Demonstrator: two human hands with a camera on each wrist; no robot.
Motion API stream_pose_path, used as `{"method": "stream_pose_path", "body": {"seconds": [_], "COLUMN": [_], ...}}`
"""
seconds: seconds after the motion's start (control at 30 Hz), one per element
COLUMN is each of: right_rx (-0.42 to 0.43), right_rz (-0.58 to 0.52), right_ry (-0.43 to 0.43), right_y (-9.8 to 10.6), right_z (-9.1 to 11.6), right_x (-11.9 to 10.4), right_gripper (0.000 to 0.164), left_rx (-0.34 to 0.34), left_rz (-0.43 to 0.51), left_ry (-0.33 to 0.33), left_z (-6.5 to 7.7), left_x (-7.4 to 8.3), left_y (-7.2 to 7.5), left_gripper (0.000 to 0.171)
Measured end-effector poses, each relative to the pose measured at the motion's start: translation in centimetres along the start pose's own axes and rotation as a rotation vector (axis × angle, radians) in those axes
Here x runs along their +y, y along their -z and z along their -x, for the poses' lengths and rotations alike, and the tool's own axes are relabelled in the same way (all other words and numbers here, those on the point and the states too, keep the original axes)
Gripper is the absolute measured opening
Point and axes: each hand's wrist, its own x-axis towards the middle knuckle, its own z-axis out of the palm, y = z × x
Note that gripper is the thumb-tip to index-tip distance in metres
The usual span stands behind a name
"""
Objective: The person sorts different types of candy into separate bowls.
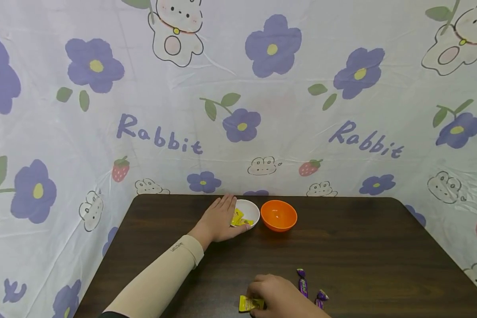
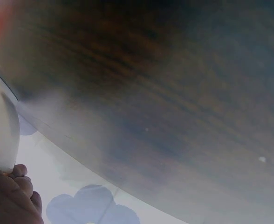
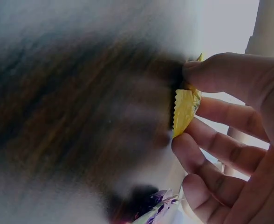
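My left hand (image 1: 219, 223) rests against the left side of a white bowl (image 1: 254, 210), fingers extended and thumb along its near rim. Several yellow-wrapped candies (image 1: 244, 221) lie inside, partly hidden by that hand. In the left wrist view, the bowl's white wall (image 2: 4, 130) shows above the fingers. Near the front of the table, my right hand (image 1: 282, 297) pinches another yellow-wrapped candy (image 1: 246, 304) between thumb and fingers. The right wrist view shows the crimped edge of its wrapper (image 3: 184, 109). Whether the candy touches the table cannot be told.
An orange bowl (image 1: 279, 216) stands just right of the white one. Purple-wrapped candies (image 1: 303, 285) lie on the dark wooden table (image 1: 365, 256) beside my right hand, partly covered by it. Behind the table's back edge hangs a patterned white cloth (image 1: 286, 106).
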Motion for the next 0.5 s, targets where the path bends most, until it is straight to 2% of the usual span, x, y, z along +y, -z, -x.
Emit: {"method": "stream_pose_path", "body": {"seconds": [0.23,0.5], "right_rx": [-0.029,-0.055], "right_rz": [0.001,-0.024], "right_ry": [-0.040,-0.026], "right_y": [0.10,0.29], "right_z": [-0.10,-0.07], "right_x": [-0.26,-0.58], "right_gripper": [0.015,0.015], "left_rx": [-0.017,-0.017], "left_rz": [0.002,0.009], "left_ry": [0.005,0.005], "left_z": [0.07,0.28], "left_x": [0.12,0.32], "left_y": [0.23,0.64], "left_gripper": [0.110,0.110]}}
